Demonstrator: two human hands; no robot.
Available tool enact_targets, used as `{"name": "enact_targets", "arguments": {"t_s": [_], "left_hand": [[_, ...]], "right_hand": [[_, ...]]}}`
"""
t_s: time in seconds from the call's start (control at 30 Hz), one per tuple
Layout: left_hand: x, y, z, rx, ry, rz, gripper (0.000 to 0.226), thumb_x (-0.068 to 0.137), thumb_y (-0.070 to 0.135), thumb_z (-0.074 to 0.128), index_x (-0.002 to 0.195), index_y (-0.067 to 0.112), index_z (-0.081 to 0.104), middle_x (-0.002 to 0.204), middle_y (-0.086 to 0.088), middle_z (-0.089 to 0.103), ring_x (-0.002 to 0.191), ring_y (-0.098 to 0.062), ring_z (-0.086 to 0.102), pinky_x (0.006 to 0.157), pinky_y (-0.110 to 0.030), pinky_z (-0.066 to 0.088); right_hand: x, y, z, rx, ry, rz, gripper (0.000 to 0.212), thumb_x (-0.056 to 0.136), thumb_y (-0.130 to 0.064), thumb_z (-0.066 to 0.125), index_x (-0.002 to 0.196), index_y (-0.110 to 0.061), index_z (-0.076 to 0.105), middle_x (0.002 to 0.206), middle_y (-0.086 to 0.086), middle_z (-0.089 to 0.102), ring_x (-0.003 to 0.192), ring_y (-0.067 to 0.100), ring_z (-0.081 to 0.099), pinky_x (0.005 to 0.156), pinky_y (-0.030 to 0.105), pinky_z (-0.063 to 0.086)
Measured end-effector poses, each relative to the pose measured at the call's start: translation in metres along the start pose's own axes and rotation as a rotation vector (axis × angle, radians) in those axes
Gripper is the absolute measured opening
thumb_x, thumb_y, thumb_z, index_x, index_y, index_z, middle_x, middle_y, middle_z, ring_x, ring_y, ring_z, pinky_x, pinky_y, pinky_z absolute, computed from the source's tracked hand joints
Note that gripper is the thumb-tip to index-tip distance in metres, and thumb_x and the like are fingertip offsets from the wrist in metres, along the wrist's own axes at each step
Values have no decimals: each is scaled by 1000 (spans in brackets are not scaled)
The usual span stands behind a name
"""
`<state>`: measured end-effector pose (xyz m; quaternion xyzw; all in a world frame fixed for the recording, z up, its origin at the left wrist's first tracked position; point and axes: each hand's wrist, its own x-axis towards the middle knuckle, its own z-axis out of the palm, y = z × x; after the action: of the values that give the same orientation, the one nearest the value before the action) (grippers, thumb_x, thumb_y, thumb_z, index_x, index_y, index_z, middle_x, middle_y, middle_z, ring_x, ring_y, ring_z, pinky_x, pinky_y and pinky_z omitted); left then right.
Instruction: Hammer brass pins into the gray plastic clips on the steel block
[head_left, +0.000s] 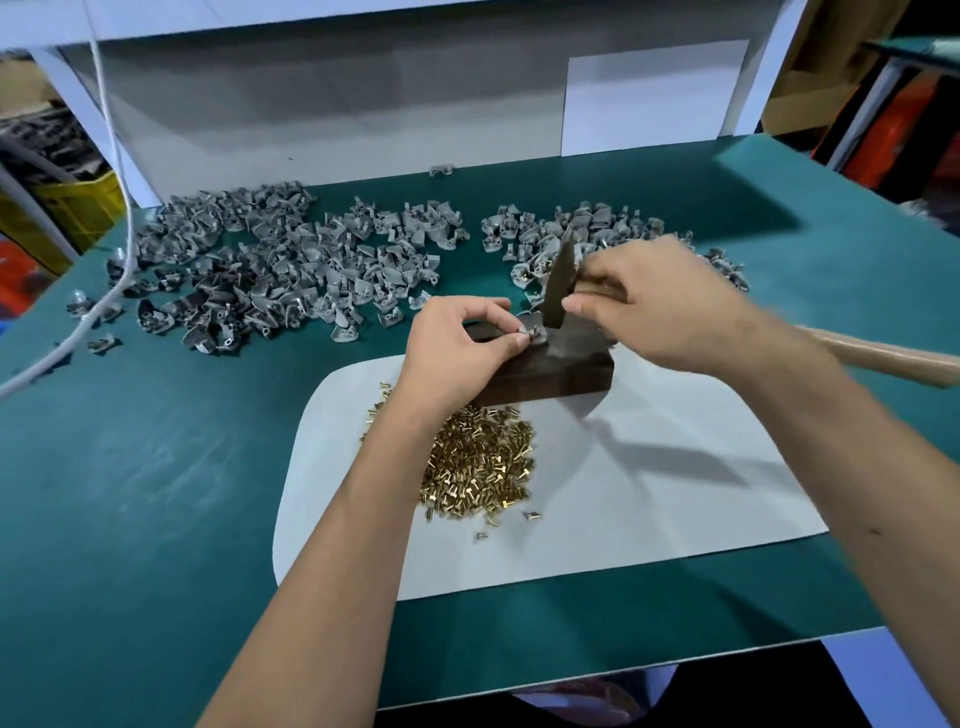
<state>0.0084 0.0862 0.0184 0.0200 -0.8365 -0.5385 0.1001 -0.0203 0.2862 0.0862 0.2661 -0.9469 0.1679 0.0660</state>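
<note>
Our left hand (457, 338) pinched a small gray plastic clip (532, 332) steady on the dark rectangular steel block (550, 376); beside it, our right hand (649, 301) gripped the dark-headed, wooden-handled hammer (560, 283).

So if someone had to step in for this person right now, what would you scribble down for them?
Left hand: pinches one gray clip on top of the steel block.
Right hand: grips the hammer close to its head, which hangs just above that clip; the wooden handle runs off to the right.
Brass pins: heap on the white sheet, in front of the block.
Clips: big pile at the back left, smaller pile at the back right. I cannot tell which pile is finished.
Left to do: drive this pin, then carry on clip by clip.
</note>
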Motion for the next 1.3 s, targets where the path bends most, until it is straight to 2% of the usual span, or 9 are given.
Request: {"name": "enact_targets", "arguments": {"t_s": [0.3,0.5,0.63,0.73,0.8,0.93,1.07,1.2,1.3], "left_hand": [[-2,3,3,-5,-1,38,11,88,15,77,78,20,79,122,7,72,114,-5,65,109,-32,45],[-4,6,6,13,-9,59,10,88,13,77,80,17,79,123,7,72,111,2,64,87,-2,40],[-4,5,7,-8,-11,51,9,89,11,76,81,15,79,124,5,72,111,-1,66,90,-8,43],[-3,6,7,-54,-11,41,11,89,11,75,79,15,79,124,6,72,106,3,66,86,-6,45],[-4,7,6,-84,-13,40,12,89,10,75,79,14,79,123,4,72,106,3,67,91,-16,49],[-2,4,4,-118,15,42,19,89,11,75,74,22,77,120,2,73,112,-8,68,106,-44,50],[5,-2,-7,9,213,20,13,91,21,74,77,23,74,113,3,74,109,-13,68,106,-44,49],[11,-15,-40,387,541,-63,6,89,25,72,85,24,76,84,11,68,76,-19,64,109,-41,44],[10,-31,-67,492,676,-245,25,84,14,63,101,25,78,104,-3,74,107,-32,58,97,-25,28]], "right_hand": [[-22,56,-15,-29,-254,143,11,77,-22,82,73,-23,71,65,-12,71,58,2,61,53,20,44],[-27,57,3,-27,-293,97,17,75,-24,86,69,-31,72,69,-12,71,67,-1,64,65,23,51],[-16,48,1,49,-102,79,20,83,-15,78,74,-33,72,70,-13,72,70,-2,66,67,12,47],[-6,25,9,168,59,3,9,86,-23,75,91,-30,73,78,-13,70,77,5,65,77,24,52],[-1,11,19,195,23,-73,22,87,-34,77,107,-30,74,85,-13,69,82,7,65,78,28,52],[7,0,34,272,68,-147,16,85,-26,81,101,-25,78,86,-9,70,78,4,63,77,27,54],[15,9,38,272,122,-28,15,84,-30,82,98,-25,79,84,-8,72,79,11,67,82,36,57],[29,27,33,100,192,184,21,86,-37,79,103,-27,77,87,-3,74,84,20,69,86,36,58],[38,29,29,13,250,313,28,87,-34,78,114,-26,74,102,2,75,95,27,69,91,36,56]]}}
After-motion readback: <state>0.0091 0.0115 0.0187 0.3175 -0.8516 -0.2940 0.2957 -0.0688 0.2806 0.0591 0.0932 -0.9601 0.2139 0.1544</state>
